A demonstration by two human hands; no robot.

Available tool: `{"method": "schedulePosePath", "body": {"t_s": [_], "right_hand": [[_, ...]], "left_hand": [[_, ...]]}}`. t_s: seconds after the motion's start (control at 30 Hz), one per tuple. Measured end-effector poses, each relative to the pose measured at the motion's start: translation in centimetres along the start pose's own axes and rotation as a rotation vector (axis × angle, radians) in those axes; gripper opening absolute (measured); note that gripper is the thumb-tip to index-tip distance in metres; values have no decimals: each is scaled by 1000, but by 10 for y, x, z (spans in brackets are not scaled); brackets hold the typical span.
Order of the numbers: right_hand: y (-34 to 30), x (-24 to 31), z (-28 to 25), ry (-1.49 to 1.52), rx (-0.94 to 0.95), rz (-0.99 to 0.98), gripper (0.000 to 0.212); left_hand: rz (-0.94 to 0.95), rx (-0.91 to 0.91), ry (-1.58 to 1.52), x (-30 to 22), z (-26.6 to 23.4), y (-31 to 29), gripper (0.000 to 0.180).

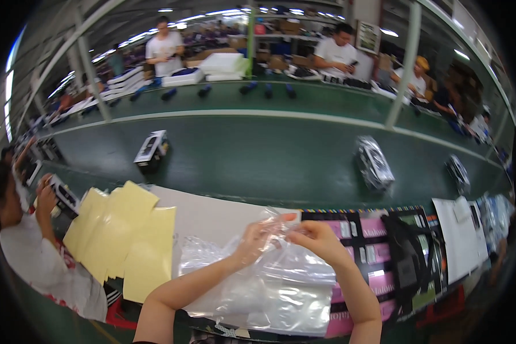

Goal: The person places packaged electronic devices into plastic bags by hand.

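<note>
Both hands are at a thin clear plastic bag (276, 230) above the near worktop. My left hand (252, 241) is closed on its film, with fingers pointing right and plastic lying over them. Close by, my right hand (318, 238) pinches the bag's edge between thumb and fingers. Under my forearms lies a loose pile of clear plastic bags (295, 307), shiny and crumpled. The pile rests partly on a pale grey board (212, 215) and partly on pink-and-black printed sheets (378, 252).
Yellow sheets (117, 229) overlap on the left, beside a co-worker (46, 258) handling a box (64, 195). Beyond runs a green conveyor belt (258, 155) carrying a box (151, 150) and plastic-wrapped boxes (374, 163). A black strap (410, 258) and white sheets (461, 246) lie right.
</note>
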State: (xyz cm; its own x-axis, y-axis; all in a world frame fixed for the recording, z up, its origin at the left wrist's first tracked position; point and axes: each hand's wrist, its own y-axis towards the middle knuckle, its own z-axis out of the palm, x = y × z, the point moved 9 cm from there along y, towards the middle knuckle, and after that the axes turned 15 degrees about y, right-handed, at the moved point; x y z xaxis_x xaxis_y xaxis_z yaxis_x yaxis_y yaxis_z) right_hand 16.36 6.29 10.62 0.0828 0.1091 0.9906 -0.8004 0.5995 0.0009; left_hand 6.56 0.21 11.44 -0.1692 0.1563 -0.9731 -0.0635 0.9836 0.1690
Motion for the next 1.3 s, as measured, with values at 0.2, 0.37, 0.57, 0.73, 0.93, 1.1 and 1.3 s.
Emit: {"method": "schedulePosePath", "body": {"t_s": [0.2,0.37,0.57,0.73,0.93,1.1,1.3], "right_hand": [[-13,36,-31,89,-365,-328,21],[-22,50,-35,407,-279,-510,19],[-20,32,18,380,-42,-193,19],[-16,24,0,343,-123,-180,20],[-8,10,18,476,-17,-79,14],[-4,-19,8,274,-7,64,32],[8,-34,4,330,18,145,14]], "left_hand": [[-34,-85,-44,11,-9,-8,33],[-233,264,164,63,4,-16,35],[118,84,-117,-30,-24,6,30],[1,118,389,-8,-67,23,25],[-169,-1128,1239,63,-379,-24,54],[-673,-1184,1189,107,-471,-52,98],[-574,-1101,1197,106,-471,-11,85]]}}
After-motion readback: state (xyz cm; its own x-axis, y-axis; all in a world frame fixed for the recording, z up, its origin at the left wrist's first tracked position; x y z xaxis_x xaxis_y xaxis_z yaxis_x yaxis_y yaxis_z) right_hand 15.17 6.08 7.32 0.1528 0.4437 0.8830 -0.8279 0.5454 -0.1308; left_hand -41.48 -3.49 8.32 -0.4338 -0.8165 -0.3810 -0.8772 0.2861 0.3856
